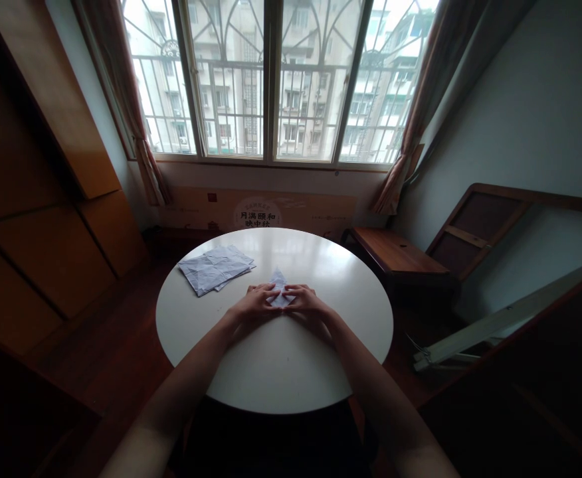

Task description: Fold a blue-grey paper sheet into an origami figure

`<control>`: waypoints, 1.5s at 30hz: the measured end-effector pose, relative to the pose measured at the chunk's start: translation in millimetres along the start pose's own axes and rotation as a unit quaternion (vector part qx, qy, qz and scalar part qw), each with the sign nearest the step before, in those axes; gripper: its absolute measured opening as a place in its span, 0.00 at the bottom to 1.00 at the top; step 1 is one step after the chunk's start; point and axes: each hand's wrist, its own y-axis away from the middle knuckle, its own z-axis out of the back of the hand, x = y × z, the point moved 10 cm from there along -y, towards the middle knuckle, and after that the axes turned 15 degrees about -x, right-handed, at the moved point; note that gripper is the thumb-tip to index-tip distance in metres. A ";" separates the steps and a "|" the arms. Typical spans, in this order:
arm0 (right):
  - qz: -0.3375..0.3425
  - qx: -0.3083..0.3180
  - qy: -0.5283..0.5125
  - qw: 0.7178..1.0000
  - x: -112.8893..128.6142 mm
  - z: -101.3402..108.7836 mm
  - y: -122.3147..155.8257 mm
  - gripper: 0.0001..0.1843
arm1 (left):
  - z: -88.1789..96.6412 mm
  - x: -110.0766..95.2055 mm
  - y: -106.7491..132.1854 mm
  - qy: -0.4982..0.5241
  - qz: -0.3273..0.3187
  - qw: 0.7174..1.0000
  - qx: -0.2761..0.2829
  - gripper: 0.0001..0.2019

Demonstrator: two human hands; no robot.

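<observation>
A small piece of folded paper [280, 276], pale and pointed at its far end, lies on the round white table [276, 378] near its middle. My left hand [257, 300] grips its left edge with fingers and thumb. From the other side, my right hand [305, 299] holds the right edge, the two hands almost meeting at the thumbs. My fingers cover both sides of the paper, so its full shape is partly hidden. To the left of my hands rests a stack of creased paper sheets [216, 268], touched by neither hand.
Beyond the table stands a long printed cardboard panel [301, 206] under a barred window [271, 79]. A low wooden bench [400, 251] is at the right, near a leaning wooden frame [490, 232] and a pale folded panel [470, 338]. Wooden cabinets [52, 259] line the left.
</observation>
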 end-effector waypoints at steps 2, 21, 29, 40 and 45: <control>0.006 0.011 -0.055 0.998 2.2 3.9 0.2 0.27 | -1.0 2.8 -0.1 0.011 0.006 1.000 0.014 0.32; -0.019 0.029 -0.152 0.988 2.4 11.4 -0.8 0.19 | 19.8 20.9 -2.8 0.187 0.050 0.981 0.002 0.22; -0.019 0.030 -0.143 0.989 -2.3 8.6 0.1 0.21 | 15.1 24.2 -4.5 0.184 0.065 0.981 -0.001 0.19; -0.006 0.018 -0.133 0.991 -2.2 10.8 -1.9 0.22 | 13.1 21.1 -5.4 0.193 0.055 0.980 0.002 0.21; 0.009 0.021 -0.125 0.992 2.7 12.1 -1.9 0.21 | 11.8 20.6 -5.5 0.204 0.051 0.978 0.004 0.21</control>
